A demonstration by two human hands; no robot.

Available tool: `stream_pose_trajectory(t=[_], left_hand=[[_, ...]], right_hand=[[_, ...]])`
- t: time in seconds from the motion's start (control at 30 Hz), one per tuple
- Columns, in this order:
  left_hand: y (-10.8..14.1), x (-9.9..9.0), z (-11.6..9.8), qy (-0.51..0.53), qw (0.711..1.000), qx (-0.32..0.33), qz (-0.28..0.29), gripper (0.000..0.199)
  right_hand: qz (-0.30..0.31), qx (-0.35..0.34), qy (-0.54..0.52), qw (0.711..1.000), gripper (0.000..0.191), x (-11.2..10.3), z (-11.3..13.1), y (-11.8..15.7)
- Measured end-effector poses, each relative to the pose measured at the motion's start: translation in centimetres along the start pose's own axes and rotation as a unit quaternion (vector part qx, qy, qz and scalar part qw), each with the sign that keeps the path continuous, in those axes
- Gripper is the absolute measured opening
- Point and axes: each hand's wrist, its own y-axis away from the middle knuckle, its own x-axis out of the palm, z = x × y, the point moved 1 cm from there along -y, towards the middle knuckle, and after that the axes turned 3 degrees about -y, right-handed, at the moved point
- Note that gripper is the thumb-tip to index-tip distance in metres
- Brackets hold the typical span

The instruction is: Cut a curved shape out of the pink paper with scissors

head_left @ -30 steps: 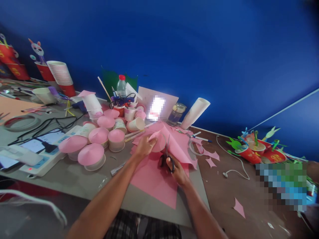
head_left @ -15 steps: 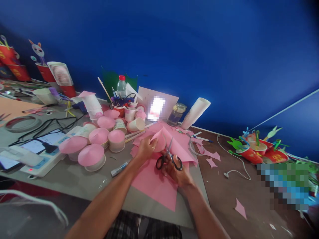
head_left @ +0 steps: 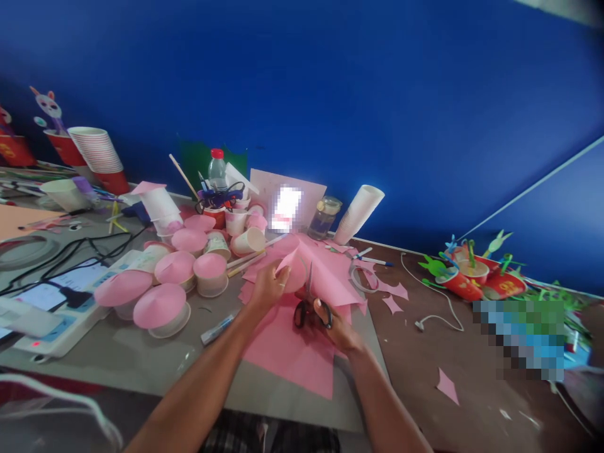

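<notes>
My left hand [head_left: 268, 288] pinches a curved piece of pink paper [head_left: 325, 277] lifted off the table. My right hand [head_left: 336, 327] grips black-handled scissors [head_left: 307, 303], blades pointing up into that paper close to my left fingers. Under both hands lies a larger flat pink sheet [head_left: 292, 349] on the grey board [head_left: 155, 352]. Left of my left hand stand several white paper cups capped with pink paper cones [head_left: 160, 305].
A glue stick [head_left: 216, 328] lies near my left forearm. Bottle [head_left: 217, 170], glass jar [head_left: 324, 217], white cup stacks [head_left: 358, 212], red cup stack [head_left: 101, 154], tape roll [head_left: 358, 278], white cable [head_left: 438, 308], pink scraps [head_left: 446, 385], a device with cables [head_left: 56, 296], decorated red cups [head_left: 472, 277].
The scissor blades, spread half a second ago, have come together in the pink paper. The camera view has shifted slightly, moving everything a little left and down.
</notes>
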Motion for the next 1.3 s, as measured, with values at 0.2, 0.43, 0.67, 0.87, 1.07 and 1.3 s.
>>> stream_pose_trajectory(t=[0.2,0.43,0.67,0.87,1.07,1.3], left_hand=[[-0.2,0.2,0.2,0.018,1.0,0.004,0.0,0.023],[-0.1,0.3,0.4,-0.025,1.0,0.011,0.01,0.025],[-0.2,0.4,0.9,0.015,1.0,-0.004,-0.009,0.022],[-0.1,0.1,0.6,0.024,1.0,-0.01,0.005,0.022],[0.0,-0.3,0.2,0.065,0.996,-0.058,0.026,0.023],[-0.5,-0.4,1.4,0.093,0.988,-0.11,0.05,0.026]], right_hand=[[0.033,0.036,-0.105,0.993,0.064,-0.2,1.0,0.3],[0.028,0.034,-0.083,0.996,0.057,0.2,1.1,0.5],[0.061,0.033,-0.169,0.983,0.05,0.7,1.3,0.2],[0.072,0.078,-0.159,0.982,0.048,1.2,2.7,-0.1],[0.027,0.054,0.039,0.997,0.055,1.2,4.0,-0.4],[0.004,0.012,0.103,0.995,0.059,0.3,2.2,-1.3]])
